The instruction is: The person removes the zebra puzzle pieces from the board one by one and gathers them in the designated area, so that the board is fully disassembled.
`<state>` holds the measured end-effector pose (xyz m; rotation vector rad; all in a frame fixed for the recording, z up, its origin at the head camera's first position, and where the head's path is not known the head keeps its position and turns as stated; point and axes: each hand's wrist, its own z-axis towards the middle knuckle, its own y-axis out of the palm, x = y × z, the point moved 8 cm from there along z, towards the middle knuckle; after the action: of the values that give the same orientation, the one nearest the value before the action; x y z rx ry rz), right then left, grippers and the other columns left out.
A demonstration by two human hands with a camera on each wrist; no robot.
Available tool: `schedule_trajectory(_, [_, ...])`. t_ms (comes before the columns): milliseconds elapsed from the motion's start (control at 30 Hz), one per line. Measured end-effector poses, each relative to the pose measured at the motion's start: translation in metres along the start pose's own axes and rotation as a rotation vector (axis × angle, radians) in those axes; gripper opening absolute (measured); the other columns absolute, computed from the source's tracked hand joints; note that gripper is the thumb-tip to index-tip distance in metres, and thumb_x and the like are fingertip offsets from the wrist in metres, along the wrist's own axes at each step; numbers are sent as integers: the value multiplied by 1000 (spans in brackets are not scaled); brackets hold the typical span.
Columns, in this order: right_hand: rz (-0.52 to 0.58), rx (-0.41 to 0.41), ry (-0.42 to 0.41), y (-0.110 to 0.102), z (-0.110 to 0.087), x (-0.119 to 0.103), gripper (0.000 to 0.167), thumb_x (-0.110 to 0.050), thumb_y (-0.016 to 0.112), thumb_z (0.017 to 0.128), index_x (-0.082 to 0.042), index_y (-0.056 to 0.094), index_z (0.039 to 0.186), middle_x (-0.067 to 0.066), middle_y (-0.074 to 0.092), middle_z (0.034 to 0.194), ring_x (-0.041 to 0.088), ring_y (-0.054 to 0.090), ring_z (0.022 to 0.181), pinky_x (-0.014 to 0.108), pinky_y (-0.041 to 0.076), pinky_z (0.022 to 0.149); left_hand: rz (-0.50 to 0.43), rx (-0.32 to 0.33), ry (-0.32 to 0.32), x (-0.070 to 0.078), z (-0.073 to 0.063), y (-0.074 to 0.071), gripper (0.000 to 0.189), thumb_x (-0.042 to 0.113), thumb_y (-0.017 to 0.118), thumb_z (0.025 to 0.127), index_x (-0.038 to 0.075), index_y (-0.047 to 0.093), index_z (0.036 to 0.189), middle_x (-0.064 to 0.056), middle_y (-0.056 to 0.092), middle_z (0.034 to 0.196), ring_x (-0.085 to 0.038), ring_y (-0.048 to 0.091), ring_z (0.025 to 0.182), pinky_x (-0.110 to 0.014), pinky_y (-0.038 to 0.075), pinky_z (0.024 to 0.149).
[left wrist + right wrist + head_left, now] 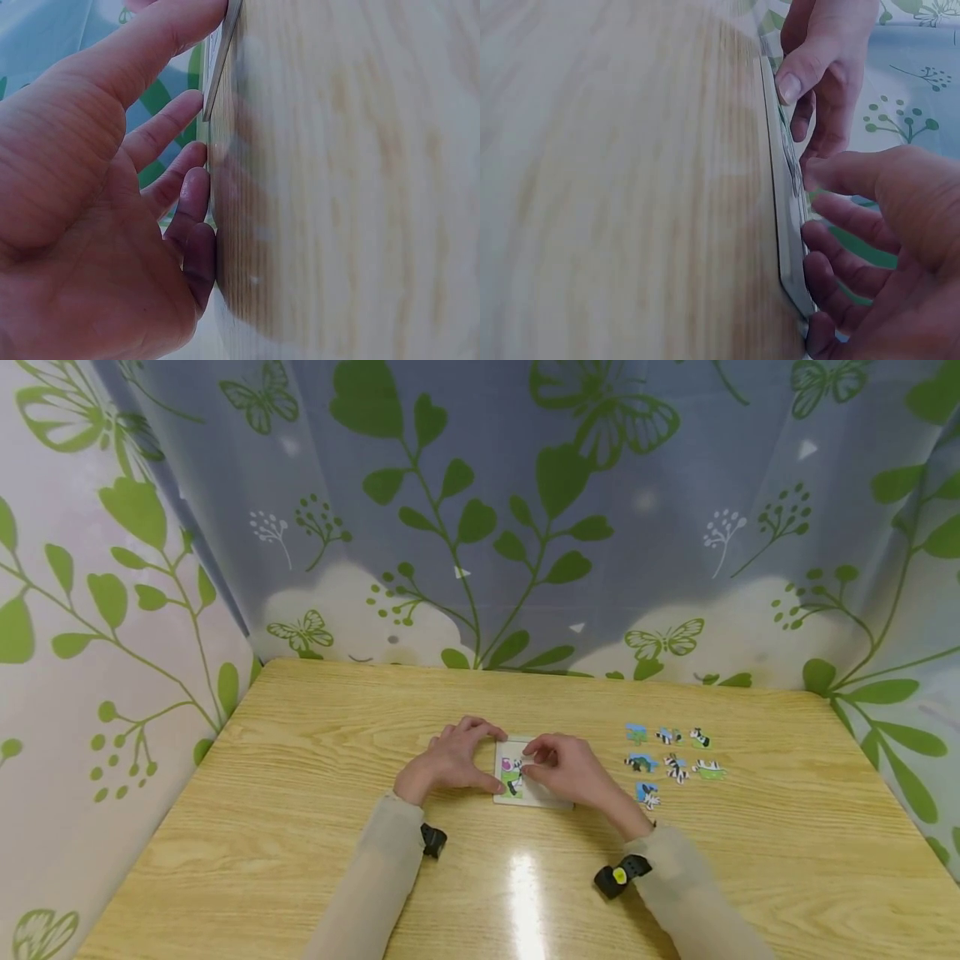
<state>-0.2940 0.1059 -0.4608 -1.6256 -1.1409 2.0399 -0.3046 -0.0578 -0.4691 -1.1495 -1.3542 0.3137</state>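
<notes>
A flat puzzle board [551,799] with a pale frame lies on the table. Pink, green and black-and-white puzzle pieces [513,777] fill its left part. At the board's left side, my left hand [452,758] spreads its thumb and index finger, touching the near and far corners. My right hand [572,768] is over the board, thumb and index finger pinching at a black-and-white puzzle piece [517,765], partly hidden by the fingertips. In the right wrist view, the board [780,195] appears edge-on, with the right thumb [847,172] close to its face.
To the right of the board, several loose animal puzzle pieces [676,768] lie in rows on the wooden table [300,860]. A leaf-and-butterfly patterned curtain [495,527] rises behind the table and along both sides. Black straps with cameras [615,878] sit on the wrists.
</notes>
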Motion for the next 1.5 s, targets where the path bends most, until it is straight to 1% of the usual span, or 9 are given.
schedule_trajectory(200, [-97,-8,17,5,5,-3,21,-21,78,89,-11,77,107,7,68,96,16,58,81,32,47,71,-6,4,0,0,1,0,70,40,86,81,28,54,142,-5,37,158,-39,39,136,-62,31,111])
schedule_trajectory(367, [-119,4,14,6,6,-4,19,-23,79,88,-13,78,103,6,66,93,16,56,80,32,43,70,-6,3,-1,-1,2,-1,70,39,86,81,28,54,142,-5,37,158,-38,39,136,-62,31,111])
schedule_trajectory(533, [-116,5,25,7,6,-4,15,-24,79,88,-16,76,100,3,65,92,16,55,82,35,38,73,-6,1,-7,-1,2,-1,71,40,86,81,28,54,143,-5,37,158,-39,38,137,-62,31,112])
schedule_trajectory(633, [-97,-3,43,8,6,-3,15,-23,79,88,-17,73,101,0,65,90,14,55,80,35,35,74,-9,1,-7,-1,2,0,71,40,86,80,28,54,142,-5,37,157,-39,38,137,-63,31,112])
schedule_trajectory(800, [-38,-8,61,9,6,0,18,-19,80,87,-16,69,101,-3,66,84,10,56,73,37,36,76,-9,0,-18,0,2,0,71,40,87,80,27,54,142,-5,37,158,-40,38,138,-64,30,113])
schedule_trajectory(967, [11,7,89,7,6,2,17,-16,80,87,-16,69,100,-3,68,84,8,59,74,44,36,84,-5,0,-26,0,2,0,70,39,87,80,28,54,141,-6,37,158,-40,38,139,-64,30,113])
schedule_trajectory(1067, [33,16,112,7,6,3,16,-16,80,87,-16,70,100,-3,70,85,8,61,75,44,38,86,-2,0,-28,0,3,-1,70,39,87,80,28,55,141,-6,37,158,-40,38,139,-64,30,113])
schedule_trajectory(1300, [65,19,168,5,7,4,11,-16,78,88,-16,73,99,-2,72,84,10,62,74,32,43,76,-8,-3,-28,1,3,-1,69,38,87,80,29,55,140,-5,37,158,-41,37,140,-65,28,114])
schedule_trajectory(1500, [144,18,161,5,6,6,9,-14,76,89,-13,75,98,2,73,85,11,63,75,28,47,71,2,-4,-40,0,2,0,70,40,87,80,31,54,141,-5,36,159,-40,36,142,-66,27,116])
